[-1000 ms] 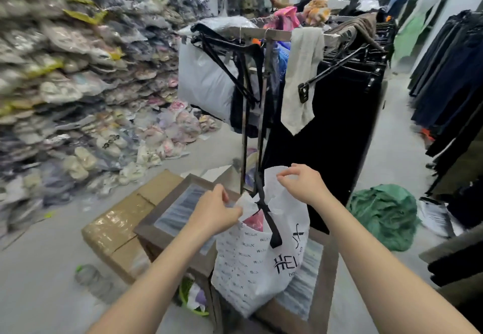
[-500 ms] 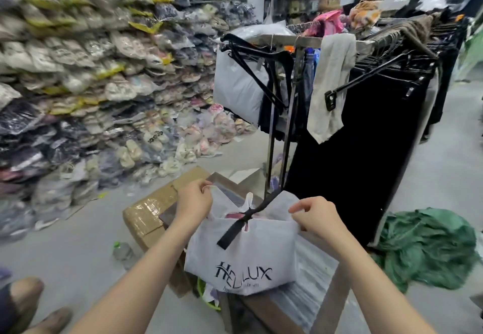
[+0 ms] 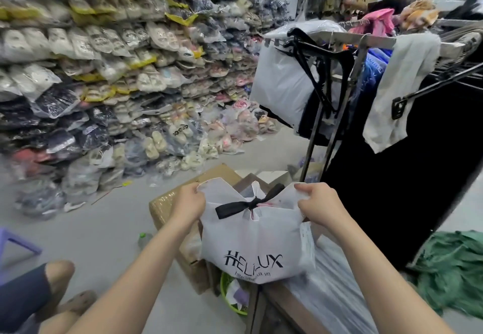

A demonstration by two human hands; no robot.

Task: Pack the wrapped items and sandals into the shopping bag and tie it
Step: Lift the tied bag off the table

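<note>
Since the earlier frame, shopping bag [image 3: 254,244] turned logo-forward, mouth spread wide. Left hand [image 3: 187,204] and right hand [image 3: 317,204] each pinch an upper corner; black ribbon [image 3: 244,204] crosses the opening. Bag rests on worktop [image 3: 329,297] edge, beside cardboard box [image 3: 167,203].

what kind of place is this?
Likely a footwear and clothing shop or stockroom: a wall of bagged sandals, a rack of dark hanging garments, and a branded shopping bag being packed.

Two hands [image 3: 187,204] — one bag [image 3: 254,244]
</note>
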